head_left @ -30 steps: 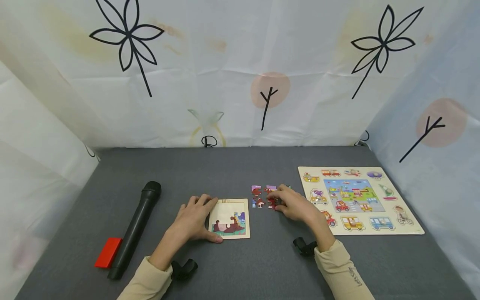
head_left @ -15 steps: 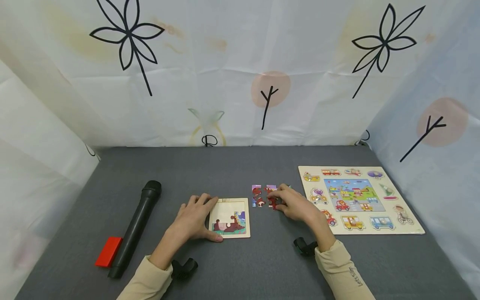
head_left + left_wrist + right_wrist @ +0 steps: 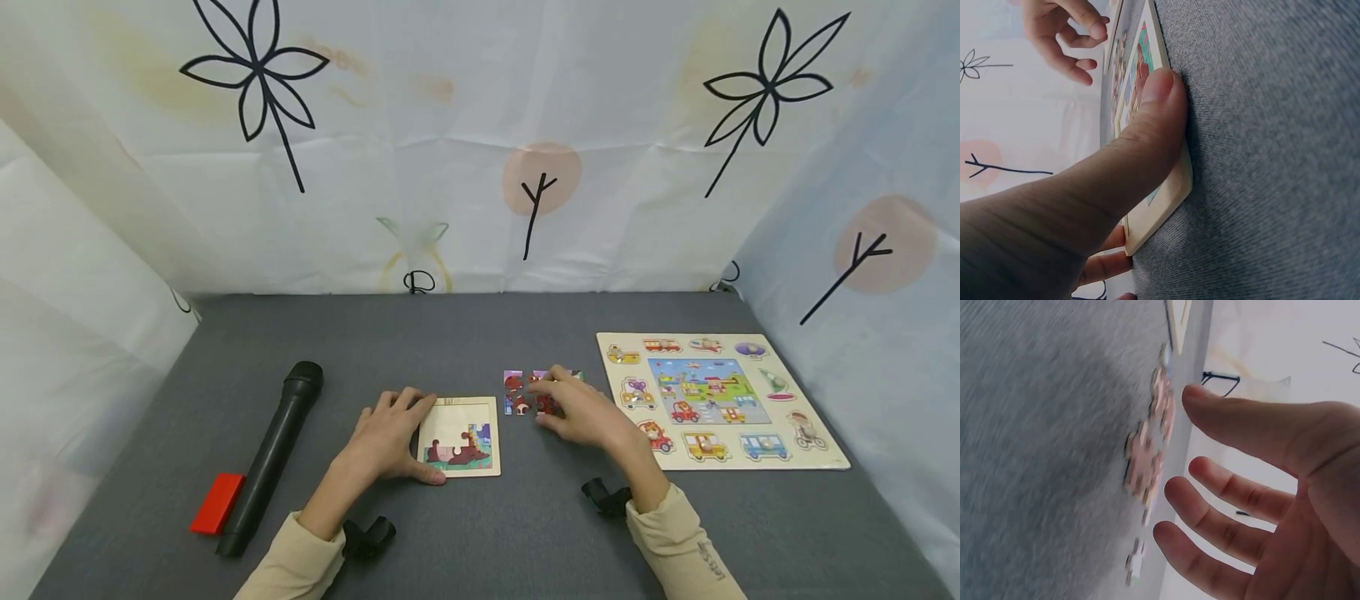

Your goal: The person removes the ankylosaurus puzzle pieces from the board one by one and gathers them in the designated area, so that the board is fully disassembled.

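My left hand (image 3: 384, 437) holds a small wooden puzzle tray (image 3: 446, 414) by its left side, thumb at the near edge and fingers at the far left corner. A partly filled picture with brown and green pieces shows along the tray's bottom and right side. To the right of it lie loose jigsaw pieces (image 3: 513, 392), red, brown and purple. Over these my right hand (image 3: 585, 410) hovers, partly covering some. In the right wrist view its thumb and fingers (image 3: 1188, 497) are spread apart with nothing between them, above the blurred pieces (image 3: 1143, 459).
A large wooden puzzle board (image 3: 626, 392) with vehicle pictures lies at the right. On the left are a black microphone (image 3: 272, 458) and a red block (image 3: 216, 504) beside it. White printed cloth (image 3: 450, 167) walls in the grey table (image 3: 390, 333).
My right hand has lifted slightly and shifted left, its thumb and fingers parting over the loose pieces. My left hand and the tray have stayed in place.
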{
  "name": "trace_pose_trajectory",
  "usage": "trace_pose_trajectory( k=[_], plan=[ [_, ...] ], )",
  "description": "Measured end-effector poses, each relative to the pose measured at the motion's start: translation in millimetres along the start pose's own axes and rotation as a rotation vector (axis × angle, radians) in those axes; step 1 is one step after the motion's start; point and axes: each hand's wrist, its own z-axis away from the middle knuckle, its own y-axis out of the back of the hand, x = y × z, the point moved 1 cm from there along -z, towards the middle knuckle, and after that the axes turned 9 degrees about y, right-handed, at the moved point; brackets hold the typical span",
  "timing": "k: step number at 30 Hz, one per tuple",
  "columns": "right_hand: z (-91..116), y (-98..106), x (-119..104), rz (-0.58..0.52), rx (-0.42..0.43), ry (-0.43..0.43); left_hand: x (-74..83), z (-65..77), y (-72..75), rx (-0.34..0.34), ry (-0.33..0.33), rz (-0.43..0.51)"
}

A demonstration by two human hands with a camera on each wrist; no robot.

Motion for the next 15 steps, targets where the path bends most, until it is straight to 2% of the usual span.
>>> trace_pose_trajectory(
  k=[15],
  plan=[
    [-17,-21,-32,-0.004,-0.047,0.102,-1.7,-0.8,-1.7,-0.007,0.0,0.001]
  ],
)
